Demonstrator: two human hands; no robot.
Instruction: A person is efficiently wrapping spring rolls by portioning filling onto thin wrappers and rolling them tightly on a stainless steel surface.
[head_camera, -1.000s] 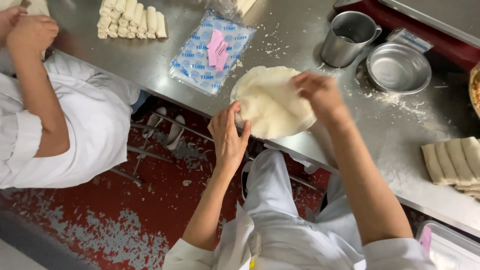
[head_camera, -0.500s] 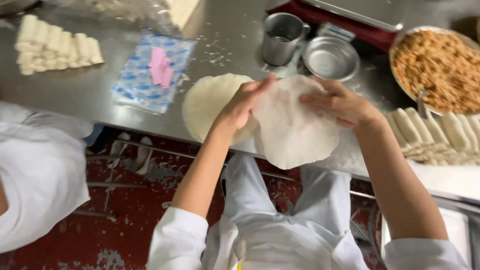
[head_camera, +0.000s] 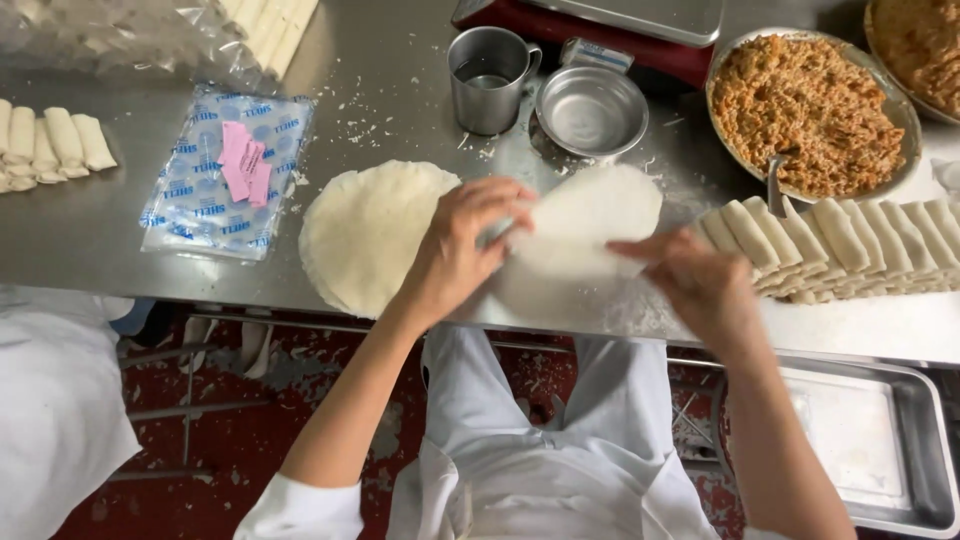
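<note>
A thin round white wrapper sheet (head_camera: 590, 225) lies over the steel table's front edge, held by both hands. My left hand (head_camera: 465, 245) pinches its left rim. My right hand (head_camera: 700, 280) grips its lower right edge. Just left of it sits a stack of round wrappers (head_camera: 365, 235). To the right lies a row of rolled spring rolls (head_camera: 830, 245). Behind them stands a round metal pan of brownish minced filling (head_camera: 810, 100) with a spoon (head_camera: 778, 185) in it.
A metal cup (head_camera: 487, 80) and a small empty metal bowl (head_camera: 592, 110) stand behind the sheet. A plastic wrapper packet (head_camera: 225, 170) lies at left, more rolls (head_camera: 50, 145) beyond it. A steel tray (head_camera: 890, 440) sits low at right. Another person's white sleeve (head_camera: 55, 400) shows at bottom left.
The sheet was peeled off the stack, lifted, and now comes down onto the table to the right of the stack. The view has shifted right, showing the filling pan.
</note>
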